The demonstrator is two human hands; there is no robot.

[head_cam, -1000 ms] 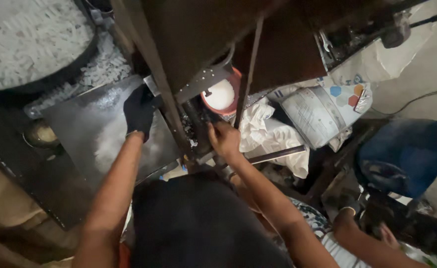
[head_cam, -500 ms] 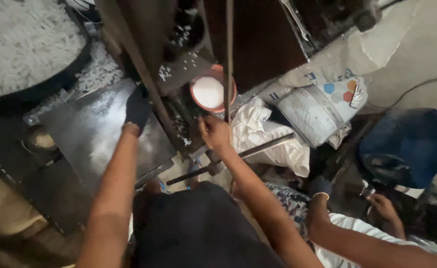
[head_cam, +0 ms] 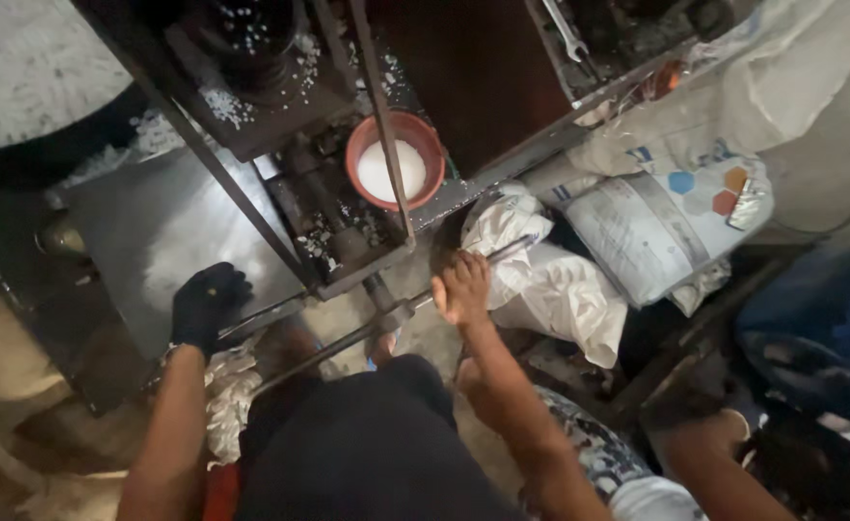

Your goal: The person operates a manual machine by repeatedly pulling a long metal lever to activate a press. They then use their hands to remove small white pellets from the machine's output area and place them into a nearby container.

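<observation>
My left hand (head_cam: 208, 304), in a black glove, rests on the lower edge of a shiny metal plate (head_cam: 169, 232) and the bar end there. My right hand (head_cam: 461, 287), bare, is closed around a long metal lever bar (head_cam: 372, 323) that runs across the base of a dark metal press frame (head_cam: 348, 217). A red bowl (head_cam: 395, 159) holding white material sits inside the frame above my right hand. White granules (head_cam: 224, 104) lie scattered on the machine's upper ledge.
White sacks (head_cam: 550, 280) and a printed bag (head_cam: 661, 227) lie right of the machine. Another person's arm (head_cam: 695, 453) reaches in at bottom right near a blue object (head_cam: 820, 328). A large round tub (head_cam: 29, 68) of white material stands at top left.
Both my hands have moved down and toward me with the lever bar. The red bowl now sits higher in view, and the camera looks further down.
</observation>
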